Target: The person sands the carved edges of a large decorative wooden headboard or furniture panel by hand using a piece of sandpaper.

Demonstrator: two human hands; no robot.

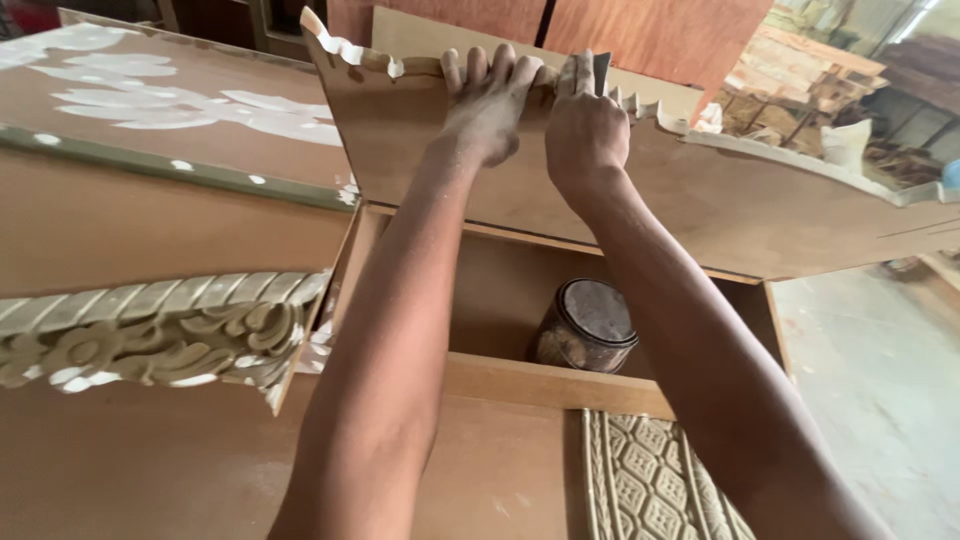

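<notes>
- 2 bare hands meet at the top edge of a brown board panel (640, 190) that stands tilted at the far side of the scene, its upper rim cut into a wavy, scalloped profile.
- The left hand (488, 108) curls over that rim, fingers hooked across the far side and palm against the near face, closed on the panel.
- The right hand (583, 130) sits just beside it, touching it, thumb and fingers pinched shut on the same rim; what lies under the fingers I cannot tell.
- Both hands and forearms are dusted pale.
- Below the panel, an open wooden compartment (520, 380) holds a dark round jar (588, 326) lying tilted against its back wall.
- At the left, a carved scroll moulding (150, 335), pale and patched with white filler, runs along a brown surface.
- Near the bottom, a carved strip with a diamond lattice pattern (650, 490) lies to the right of centre.
- At the far left, a flat board (150, 110) shows white filler smears.
</notes>
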